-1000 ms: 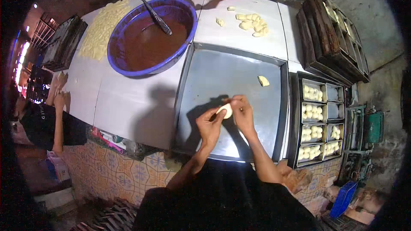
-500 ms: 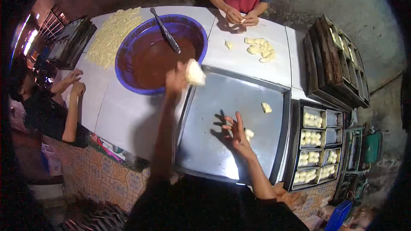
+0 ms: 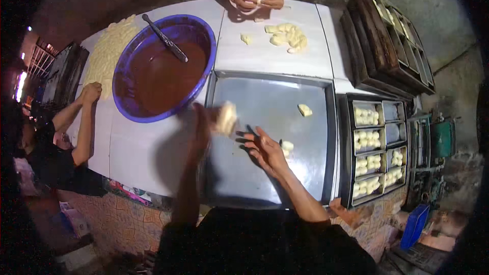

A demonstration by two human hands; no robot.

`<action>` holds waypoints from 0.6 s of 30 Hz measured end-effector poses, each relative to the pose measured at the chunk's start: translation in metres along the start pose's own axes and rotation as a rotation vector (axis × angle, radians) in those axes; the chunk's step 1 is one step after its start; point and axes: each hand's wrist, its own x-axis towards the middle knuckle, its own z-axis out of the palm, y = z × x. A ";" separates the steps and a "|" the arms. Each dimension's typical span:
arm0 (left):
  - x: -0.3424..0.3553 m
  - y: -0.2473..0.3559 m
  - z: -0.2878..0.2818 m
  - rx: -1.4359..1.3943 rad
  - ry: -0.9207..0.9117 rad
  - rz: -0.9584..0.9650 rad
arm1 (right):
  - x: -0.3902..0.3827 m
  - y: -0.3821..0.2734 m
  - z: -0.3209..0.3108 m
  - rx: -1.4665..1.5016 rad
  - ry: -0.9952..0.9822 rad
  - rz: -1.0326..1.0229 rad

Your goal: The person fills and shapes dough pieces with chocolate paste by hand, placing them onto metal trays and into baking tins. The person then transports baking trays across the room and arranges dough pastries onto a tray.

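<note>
Over the left side of a large metal tray (image 3: pixel 239 142), my left hand (image 3: pixel 206 122) carries a pale lump of dough (image 3: pixel 226 118), both blurred by motion. Where its fingers grip the lump is partly hidden. My right hand (image 3: pixel 267 154) hovers above the middle of the tray with its fingers spread and nothing in them. Beside it, a small dough piece (image 3: pixel 287 147) lies on the tray, and another dough piece (image 3: pixel 305 110) rests farther back on the right.
A purple basin (image 3: pixel 122 107) of brown mixture, with a long utensil (image 3: pixel 165 39) in it, stands left. Dough pieces (image 3: pixel 109 51) spread beyond. Baking tins (image 3: pixel 379 147) holding dough sit right, near stacked tins (image 3: pixel 382 46). Co-workers' hands (image 3: pixel 258 2) (image 3: pixel 91 93) are across and at left.
My left hand has brought the dough lump down toward the right hand. My right hand has shifted slightly, still spread. The whole view has turned, and the co-worker at left has closed their hands together.
</note>
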 end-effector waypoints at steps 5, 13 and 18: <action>-0.096 0.040 0.101 -0.479 0.032 -0.374 | -0.015 0.013 -0.003 -0.158 0.330 -0.131; -0.147 0.022 0.127 0.027 -0.124 0.014 | -0.076 -0.014 -0.003 -1.176 0.137 -0.836; -0.159 0.006 0.146 -0.265 -0.179 -0.140 | -0.098 -0.021 -0.012 -1.047 0.048 -0.722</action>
